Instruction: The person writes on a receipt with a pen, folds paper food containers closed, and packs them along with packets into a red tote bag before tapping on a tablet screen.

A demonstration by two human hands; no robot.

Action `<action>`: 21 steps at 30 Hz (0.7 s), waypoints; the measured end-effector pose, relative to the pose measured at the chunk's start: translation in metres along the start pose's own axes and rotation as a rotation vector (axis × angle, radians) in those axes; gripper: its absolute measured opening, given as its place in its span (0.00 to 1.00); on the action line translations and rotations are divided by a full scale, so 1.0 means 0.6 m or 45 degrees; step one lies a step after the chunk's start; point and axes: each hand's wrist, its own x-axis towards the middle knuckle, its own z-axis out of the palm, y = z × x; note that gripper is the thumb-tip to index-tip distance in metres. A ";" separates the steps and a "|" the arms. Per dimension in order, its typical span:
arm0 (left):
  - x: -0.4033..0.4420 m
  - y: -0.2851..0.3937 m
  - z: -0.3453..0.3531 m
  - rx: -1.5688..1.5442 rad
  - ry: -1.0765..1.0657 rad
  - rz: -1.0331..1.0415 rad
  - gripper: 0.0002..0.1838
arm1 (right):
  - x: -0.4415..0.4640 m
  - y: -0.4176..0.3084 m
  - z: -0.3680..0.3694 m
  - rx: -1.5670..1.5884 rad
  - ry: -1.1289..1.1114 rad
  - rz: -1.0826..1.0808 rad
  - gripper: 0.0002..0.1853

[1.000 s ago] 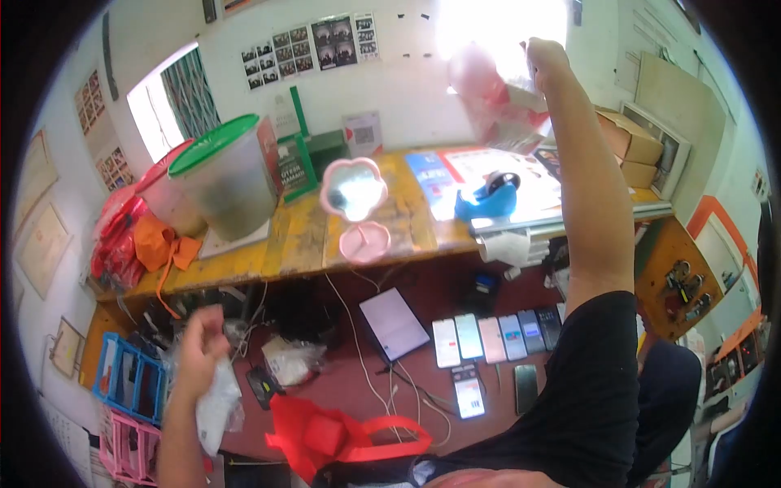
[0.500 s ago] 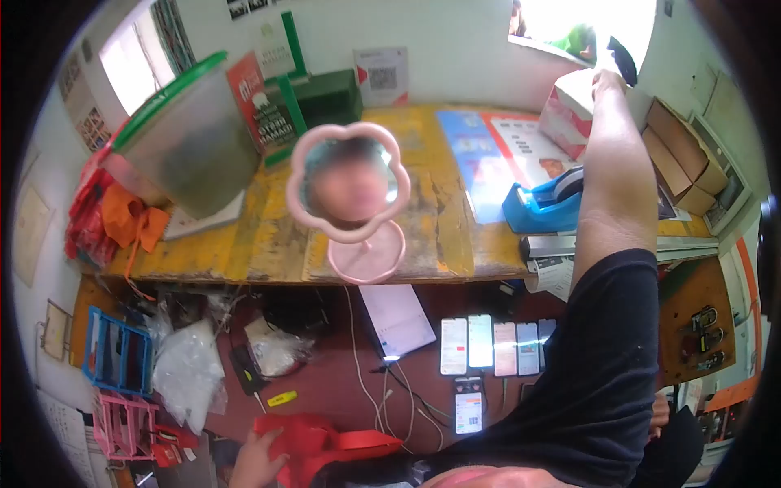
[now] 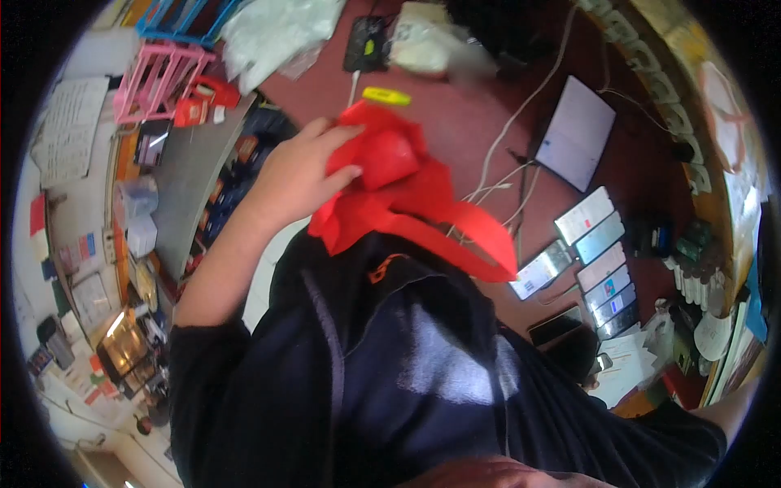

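My left hand (image 3: 305, 175) grips a red cloth bag (image 3: 389, 159) at its near left side, thumb and fingers pressed on the crumpled fabric. A looped strap of the bag reaches to the right over the front of my dark shirt (image 3: 390, 358). Just beyond the bag lies a yellow highlighter (image 3: 386, 96) on the dark red desk (image 3: 460, 130). My right arm (image 3: 732, 407) stretches out at the right edge; its hand is out of view.
Several phones (image 3: 600, 260) lie in a row on the right, near a laptop-like flat white panel (image 3: 576, 132) and white cables (image 3: 508, 122). A pink rack (image 3: 159, 77), a blue rack (image 3: 181, 20) and a white plastic bag (image 3: 277, 41) stand at the upper left.
The head view has swung down from the upper shelf and mirror to my lap and the desk. My left hand stays at the red bag. My right hand has left the view.
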 end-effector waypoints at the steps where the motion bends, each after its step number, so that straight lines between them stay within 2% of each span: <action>1: -0.015 -0.004 0.012 0.018 0.080 0.035 0.27 | -0.028 -0.053 -0.019 0.005 0.002 -0.091 0.13; 3: -0.030 -0.015 0.032 0.051 0.257 0.122 0.24 | -0.090 -0.153 -0.054 0.017 -0.007 -0.279 0.13; 6: -0.048 -0.018 0.041 0.008 0.239 0.031 0.23 | -0.193 -0.302 -0.077 0.121 -0.095 -0.580 0.13; 8: -0.056 -0.036 0.049 0.016 0.271 0.028 0.23 | -0.267 -0.401 -0.073 0.279 -0.267 -0.795 0.14; 10: -0.055 -0.059 0.053 0.001 0.355 0.145 0.20 | -0.340 -0.503 -0.047 0.540 -0.573 -1.007 0.14; 12: -0.055 -0.081 0.053 -0.041 0.364 0.202 0.18 | -0.424 -0.599 0.017 0.861 -0.993 -1.139 0.14; 14: -0.059 -0.091 0.050 -0.077 0.383 0.270 0.16 | -0.528 -0.683 0.126 1.081 -1.404 -1.173 0.14; 15: -0.066 -0.086 0.051 0.093 0.508 0.242 0.15 | -0.587 -0.723 0.174 1.093 -1.669 -1.116 0.17; 16: -0.075 -0.078 0.051 0.262 0.635 0.208 0.13 | -0.661 -0.735 0.243 1.109 -1.659 -1.149 0.17; 17: -0.095 -0.058 0.047 0.291 0.681 0.208 0.15 | -0.723 -0.750 0.306 0.959 -1.664 -1.264 0.16; 18: -0.110 -0.038 0.041 0.306 0.585 0.171 0.17 | -0.773 -0.761 0.356 0.727 -1.706 -1.296 0.16; 20: -0.116 -0.037 0.054 0.245 0.405 0.144 0.20 | -0.832 -0.768 0.425 0.323 -1.436 -1.538 0.17; 21: -0.113 -0.047 0.060 0.212 0.247 0.042 0.19 | -0.852 -0.765 0.452 0.314 -1.444 -1.545 0.17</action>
